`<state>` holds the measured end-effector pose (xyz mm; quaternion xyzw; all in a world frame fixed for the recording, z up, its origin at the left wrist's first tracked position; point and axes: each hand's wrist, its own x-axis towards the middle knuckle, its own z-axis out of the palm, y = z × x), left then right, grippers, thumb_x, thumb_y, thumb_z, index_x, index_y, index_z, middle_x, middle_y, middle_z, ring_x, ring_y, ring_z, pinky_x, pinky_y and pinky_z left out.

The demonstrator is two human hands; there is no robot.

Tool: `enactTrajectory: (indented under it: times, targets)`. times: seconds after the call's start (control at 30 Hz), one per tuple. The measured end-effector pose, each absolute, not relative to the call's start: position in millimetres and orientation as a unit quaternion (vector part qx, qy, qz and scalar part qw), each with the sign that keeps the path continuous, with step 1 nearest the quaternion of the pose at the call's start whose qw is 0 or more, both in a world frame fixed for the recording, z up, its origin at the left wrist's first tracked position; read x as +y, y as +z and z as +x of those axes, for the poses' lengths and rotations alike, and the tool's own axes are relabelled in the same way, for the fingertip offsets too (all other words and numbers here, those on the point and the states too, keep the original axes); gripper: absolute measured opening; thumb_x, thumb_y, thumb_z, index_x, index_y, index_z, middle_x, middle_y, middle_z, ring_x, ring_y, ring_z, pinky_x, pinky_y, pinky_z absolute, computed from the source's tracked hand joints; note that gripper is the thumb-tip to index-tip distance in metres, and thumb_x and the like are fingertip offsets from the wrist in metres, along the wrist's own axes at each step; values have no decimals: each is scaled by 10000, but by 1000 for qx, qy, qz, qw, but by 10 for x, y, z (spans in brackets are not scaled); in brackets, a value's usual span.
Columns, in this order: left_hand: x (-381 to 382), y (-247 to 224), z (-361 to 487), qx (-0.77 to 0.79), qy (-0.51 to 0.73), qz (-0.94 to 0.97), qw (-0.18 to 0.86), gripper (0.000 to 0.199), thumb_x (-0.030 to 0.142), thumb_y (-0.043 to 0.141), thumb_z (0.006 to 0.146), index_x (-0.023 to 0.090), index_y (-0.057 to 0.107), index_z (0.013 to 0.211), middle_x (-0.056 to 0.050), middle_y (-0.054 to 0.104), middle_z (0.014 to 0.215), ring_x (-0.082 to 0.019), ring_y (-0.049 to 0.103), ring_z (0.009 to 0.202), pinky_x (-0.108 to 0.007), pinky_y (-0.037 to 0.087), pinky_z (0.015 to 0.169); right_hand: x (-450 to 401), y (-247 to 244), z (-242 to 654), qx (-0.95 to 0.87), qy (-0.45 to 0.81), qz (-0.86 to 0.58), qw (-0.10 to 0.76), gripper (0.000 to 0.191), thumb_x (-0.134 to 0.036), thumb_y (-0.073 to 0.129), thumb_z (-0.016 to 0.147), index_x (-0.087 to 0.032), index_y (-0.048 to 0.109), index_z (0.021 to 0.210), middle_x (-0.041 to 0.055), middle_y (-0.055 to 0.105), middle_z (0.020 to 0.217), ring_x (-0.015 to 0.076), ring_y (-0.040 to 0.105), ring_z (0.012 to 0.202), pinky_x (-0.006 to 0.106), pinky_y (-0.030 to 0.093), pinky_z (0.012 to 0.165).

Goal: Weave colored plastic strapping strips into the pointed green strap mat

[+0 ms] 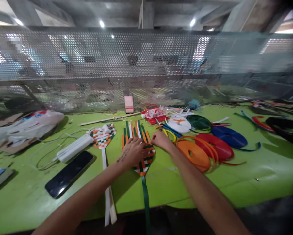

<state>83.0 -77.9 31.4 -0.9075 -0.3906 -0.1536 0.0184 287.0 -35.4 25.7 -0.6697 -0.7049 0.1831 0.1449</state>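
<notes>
A half-woven fan-shaped piece of orange, white and dark green flat strips lies on the table, its loose strip ends pointing away from me. A long green strip trails from its pointed lower end over the table edge. My left hand rests flat across the weave, fingers spread and covering its middle. At the right edge of the weave, my right hand is closed, its fingertips pinching what looks like the end of a strip, mostly hidden. To the left lies an orange-and-white woven fan with a white strip handle.
Strip rolls in orange, red, blue, green and white lie to the right. A phone and a white power bank with a cable lie left. Behind stands a perforated metal screen.
</notes>
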Motion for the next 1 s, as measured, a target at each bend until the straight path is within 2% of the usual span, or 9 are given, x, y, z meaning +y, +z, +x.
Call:
enactTrajectory:
  times: [0.13, 0.23, 0.4, 0.6, 0.77, 0.87, 1.0]
  targets:
    - [-811, 150, 963, -367, -149, -918, 29, 330, 495, 568, 996, 238, 707, 1151, -100, 723, 1164, -291, 621, 1091, -461, 431, 954, -352, 282, 2858, -697, 201, -676, 132, 116, -274, 760, 800, -165, 801, 789, 85, 785, 817, 178, 701, 771, 223, 425, 615]
    - [-806, 72, 963, -359, -155, -920, 21, 384, 507, 498, 1030, 236, 673, 1238, -92, 706, 1233, -280, 601, 1138, -447, 413, 973, -373, 338, 2868, -694, 225, -673, 121, 156, -265, 724, 813, -155, 781, 718, 74, 751, 710, 163, 675, 702, 227, 390, 571]
    - [-799, 65, 977, -355, -144, -924, 17, 369, 516, 493, 1030, 243, 679, 1195, -92, 700, 1244, -281, 586, 1150, -453, 380, 1002, -414, 413, 2973, -673, 262, -683, 107, 188, -210, 672, 774, -160, 723, 600, 46, 686, 579, 142, 609, 558, 234, 362, 502]
    - [-795, 93, 995, -358, -155, -921, -13, 415, 540, 459, 1036, 238, 634, 1260, -98, 692, 1252, -282, 579, 1160, -447, 381, 1005, -424, 442, 3001, -624, 389, -670, 104, 260, -191, 661, 808, -157, 634, 552, 52, 684, 568, 107, 537, 417, 228, 418, 465]
    - [-797, 82, 979, -351, -152, -924, -18, 458, 552, 438, 1039, 236, 621, 1316, -89, 669, 1297, -282, 565, 1143, -441, 373, 1003, -431, 472, 2937, -594, 423, -682, 67, 276, -187, 676, 832, -142, 625, 564, 60, 667, 533, 102, 540, 394, 213, 421, 433]
    - [-797, 87, 979, -347, -147, -926, -13, 455, 553, 418, 1047, 240, 651, 1279, -95, 671, 1280, -287, 555, 1165, -448, 358, 1009, -416, 449, 2952, -558, 439, -698, 92, 218, -159, 649, 824, -139, 624, 608, 83, 712, 596, 124, 592, 413, 221, 445, 436]
    - [-793, 82, 983, -347, -143, -927, -4, 456, 556, 414, 1049, 247, 655, 1284, -97, 670, 1282, -290, 547, 1169, -453, 350, 1004, -369, 398, 3032, -571, 388, -710, 140, 211, -155, 648, 812, -137, 627, 603, 84, 716, 610, 133, 617, 429, 222, 469, 452]
